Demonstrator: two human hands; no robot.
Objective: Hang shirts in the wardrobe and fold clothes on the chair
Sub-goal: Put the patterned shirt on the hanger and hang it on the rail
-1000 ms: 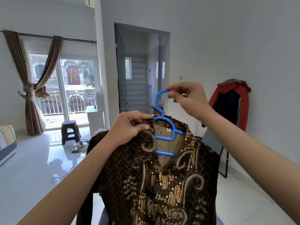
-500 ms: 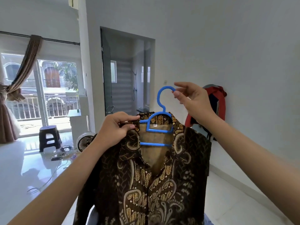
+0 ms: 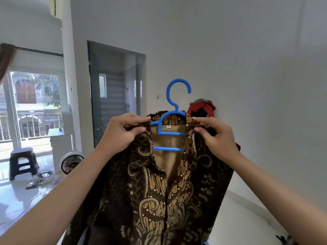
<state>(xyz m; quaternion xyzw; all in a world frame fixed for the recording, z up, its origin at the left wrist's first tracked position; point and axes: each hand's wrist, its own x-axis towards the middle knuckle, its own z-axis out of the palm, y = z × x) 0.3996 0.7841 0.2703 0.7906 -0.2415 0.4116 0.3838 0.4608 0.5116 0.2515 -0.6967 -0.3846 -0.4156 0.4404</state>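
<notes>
Head view. A dark brown batik shirt (image 3: 159,191) with gold scroll and dot motifs hangs on a blue plastic hanger (image 3: 172,133), held up in front of the person at chest height. The left hand (image 3: 122,135) pinches the shirt's collar on its own side — thumb in front, fingers (image 3: 131,119) curled over the top edge of the cloth. The right hand (image 3: 215,137) grips the opposite collar edge in the same way, thumb forward and fingers curled behind. Between the two sets of fingers lie the hanger's arched shoulder bar and two straight crossbars; the open hook rises above the fingers, free of both hands and touching nothing. The shirt's front placket falls open below the fingers, showing a plain tan lining and a small white label just under the arch. The fabric looks soft and matte, its hem cut off by the lower frame edge.

Beyond the fingers stands a smooth white wall (image 3: 247,68); behind the right-hand fingers, red and dark garments (image 3: 201,108) hang against it. Left of the left-hand fingers — a glass-doored opening (image 3: 113,96), a round white fan (image 3: 70,161) on the glossy white floor (image 3: 21,200), and a dark plastic stool (image 3: 23,161), all well apart from the shirt.
</notes>
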